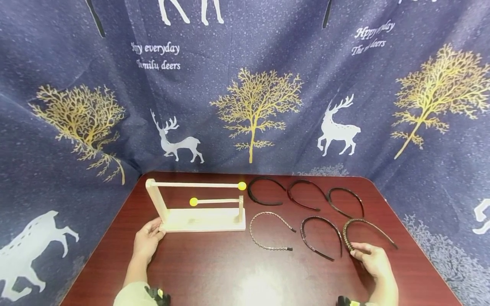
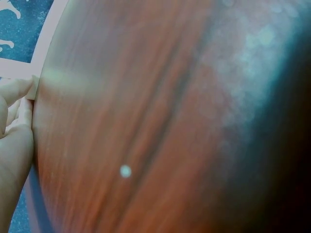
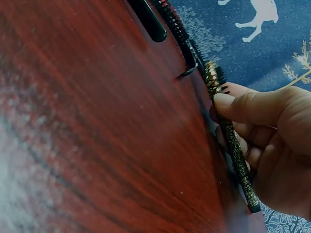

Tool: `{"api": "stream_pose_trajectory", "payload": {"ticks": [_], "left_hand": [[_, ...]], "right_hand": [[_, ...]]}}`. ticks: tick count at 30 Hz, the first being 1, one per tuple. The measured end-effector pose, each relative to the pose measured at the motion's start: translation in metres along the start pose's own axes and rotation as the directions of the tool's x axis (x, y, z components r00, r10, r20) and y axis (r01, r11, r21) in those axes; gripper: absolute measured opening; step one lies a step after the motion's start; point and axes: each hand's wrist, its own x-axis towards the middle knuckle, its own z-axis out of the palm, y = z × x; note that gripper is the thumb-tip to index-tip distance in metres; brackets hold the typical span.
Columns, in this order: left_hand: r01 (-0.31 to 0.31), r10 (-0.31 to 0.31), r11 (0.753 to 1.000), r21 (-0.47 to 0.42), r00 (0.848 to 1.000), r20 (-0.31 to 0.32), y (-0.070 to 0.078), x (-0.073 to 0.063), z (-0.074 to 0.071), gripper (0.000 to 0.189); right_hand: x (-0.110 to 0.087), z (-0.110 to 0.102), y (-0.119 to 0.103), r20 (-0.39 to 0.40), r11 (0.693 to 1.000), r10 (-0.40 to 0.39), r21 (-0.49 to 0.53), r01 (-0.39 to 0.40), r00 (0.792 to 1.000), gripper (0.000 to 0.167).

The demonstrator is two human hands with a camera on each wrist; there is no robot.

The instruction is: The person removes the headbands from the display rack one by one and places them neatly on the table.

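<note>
A pale wooden rack (image 1: 203,220) with two horizontal rods, each tipped by a yellow ball, stands on the left of the table. My left hand (image 1: 145,242) pinches the near left corner of its base; in the left wrist view the thumb and fingers (image 2: 17,91) are at that corner. Over on the right, my right hand (image 1: 374,262) holds a gold, sparkly headband (image 1: 346,236) near one end, between thumb and fingers. The right wrist view shows this headband (image 3: 236,158) with small dark teeth along its inner side. Both rods carry nothing.
Several other headbands lie right of the rack: a black one (image 1: 250,196), a dark red one (image 1: 291,196), a dark one (image 1: 335,207), a pale braided one (image 1: 251,231) and a dark patterned one (image 1: 303,236). A blue deer-print cloth (image 1: 268,51) hangs behind the reddish-brown table (image 1: 214,263).
</note>
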Motion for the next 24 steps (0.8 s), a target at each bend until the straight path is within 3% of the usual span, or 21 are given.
{"api": "stream_pose_trajectory", "payload": {"ticks": [5, 10, 16, 20, 24], "left_hand": [[0.0, 0.0, 1.0, 0.007, 1.0, -0.007, 0.0, -0.001, -0.002, 0.048], [0.014, -0.014, 1.0, 0.004, 1.0, -0.008, -0.002, -0.004, -0.003, 0.048], [0.003, -0.003, 1.0, 0.0, 1.0, 0.006, -0.005, -0.004, -0.003, 0.048], [-0.022, 0.021, 0.999, 0.024, 1.0, 0.019, -0.003, 0.0, -0.004, 0.047], [-0.021, 0.019, 0.998, 0.061, 0.999, 0.031, 0.002, 0.0, -0.001, 0.046]], "right_hand": [[0.004, -0.001, -0.001, 0.005, 0.998, -0.04, -0.051, 0.04, 0.999, 0.03], [0.005, -0.003, 0.0, 0.028, 0.994, -0.023, -0.105, 0.026, 0.999, 0.029], [0.002, -0.004, 0.002, 0.043, 0.999, 0.003, -0.046, -0.001, 0.999, 0.033], [-0.001, -0.005, -0.001, 0.028, 0.997, -0.034, -0.064, 0.035, 0.999, 0.039], [-0.007, -0.011, -0.009, -0.012, 0.977, -0.115, -0.179, 0.111, 0.993, 0.044]]}}
